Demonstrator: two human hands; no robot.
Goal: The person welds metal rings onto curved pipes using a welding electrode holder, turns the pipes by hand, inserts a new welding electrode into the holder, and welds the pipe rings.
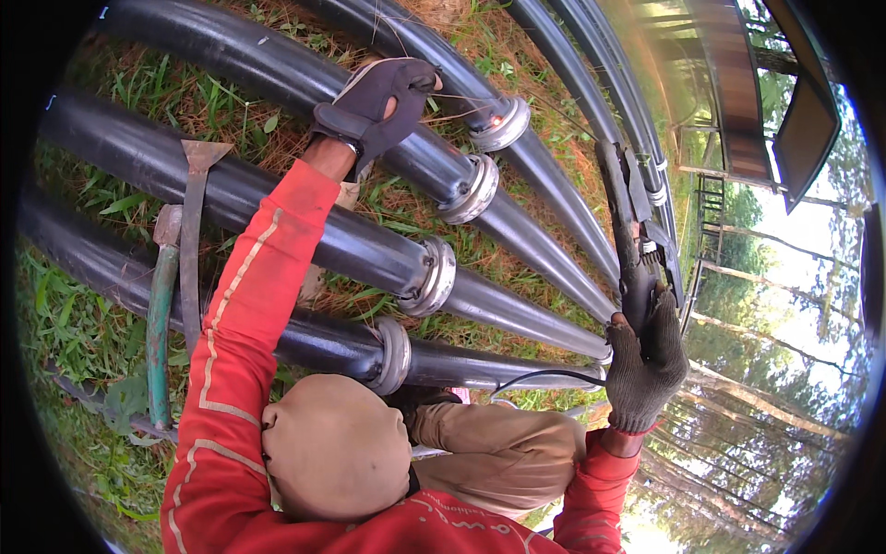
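Observation:
My left hand (383, 106), in a dark glove with a wrist strap, rests on a black pipe (240, 55), its fingers curled and partly hidden. Whatever they may hold cannot be made out. In a grey knit glove, my right hand (646, 355) is closed round a dark welding electrode holder (637, 240) with a coil spring near its grip. From its far end a thin rod runs toward an orange glowing spot (496, 120) beside a pale collar (506, 129) on another pipe. Several black pipes lie side by side, with similar collars (429, 277).
A hammer with a green handle (161, 332) and a flat metal scraper (192, 249) lean on the nearer pipes. A round tan thing (337, 448) and my tan trousers (503, 452) are close below. Grass (92, 305) surrounds the pipes; a roofed structure (748, 102) stands right.

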